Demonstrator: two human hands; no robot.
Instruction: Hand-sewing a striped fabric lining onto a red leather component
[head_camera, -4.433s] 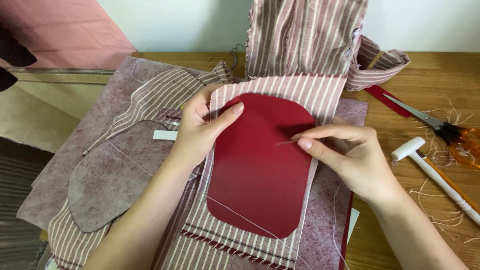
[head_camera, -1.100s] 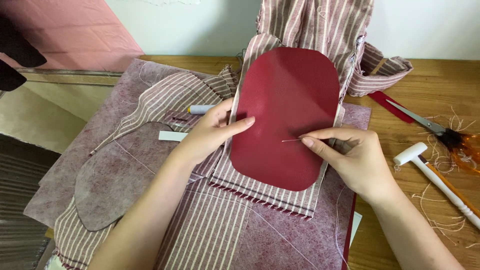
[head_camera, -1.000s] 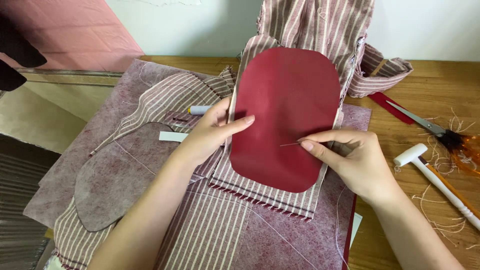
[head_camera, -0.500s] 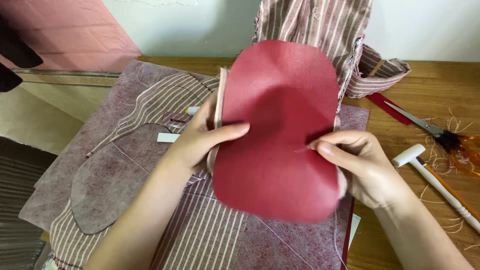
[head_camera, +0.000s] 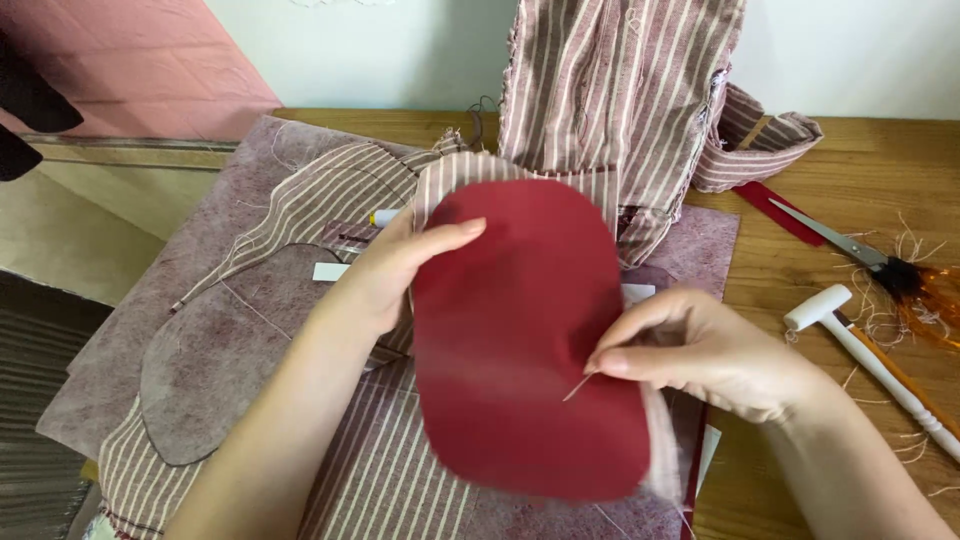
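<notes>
— Where's the red patch sitting?

— Lifted off the table, between both hands, long axis running away from the person, backed by striped fabric.

— Which hand is nearer the stitch?

— The right hand, at the patch's right edge, fingertips pressed together, pinching a needle that points into the red.

— And the left hand?

— At the upper left edge, thumb laid across the front, fingers hidden behind; it grips patch and fabric together.

Bright, even daylight; slight motion blur
</notes>
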